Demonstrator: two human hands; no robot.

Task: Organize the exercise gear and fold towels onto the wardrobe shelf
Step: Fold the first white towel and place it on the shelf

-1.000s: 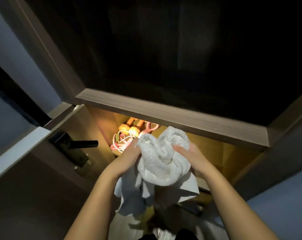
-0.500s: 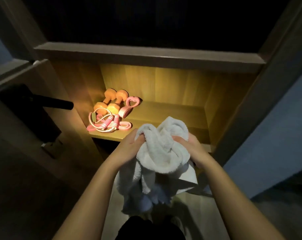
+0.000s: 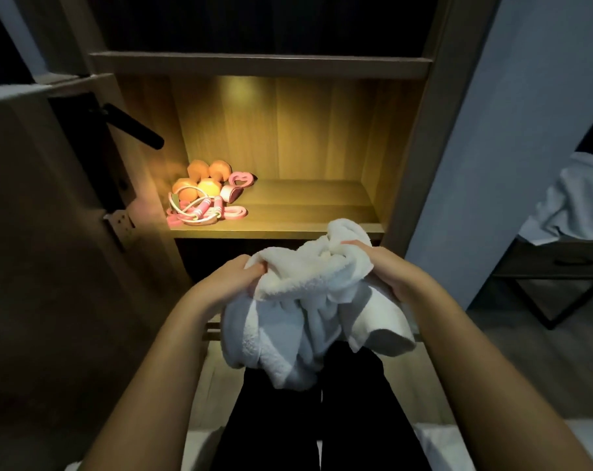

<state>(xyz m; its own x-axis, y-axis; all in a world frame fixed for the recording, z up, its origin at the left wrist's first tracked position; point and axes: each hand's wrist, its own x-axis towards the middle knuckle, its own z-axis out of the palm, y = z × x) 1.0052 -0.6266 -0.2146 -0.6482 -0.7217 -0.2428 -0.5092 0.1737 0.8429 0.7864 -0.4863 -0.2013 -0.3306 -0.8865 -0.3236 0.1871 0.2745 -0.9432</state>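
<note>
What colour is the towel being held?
The towel is plain white, with no pattern; the head view shows it best.

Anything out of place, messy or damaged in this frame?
The white towel is a crumpled, unfolded bunch gripped by the left hand and right hand. On the shelf, the pink jump rope lies loosely tangled against the orange dumbbells. Nothing looks spilled or damaged.

The towel [image 3: 308, 290] was seen to be thick, fluffy white terry cloth, the shelf [image 3: 305, 205] was made of smooth, matt grained wood, the dumbbells [image 3: 200, 169] were coated in a smooth orange skin, the skipping rope [image 3: 203, 208] was finished in shiny pink plastic, and the door handle [image 3: 135, 129] was finished matt black.
</note>
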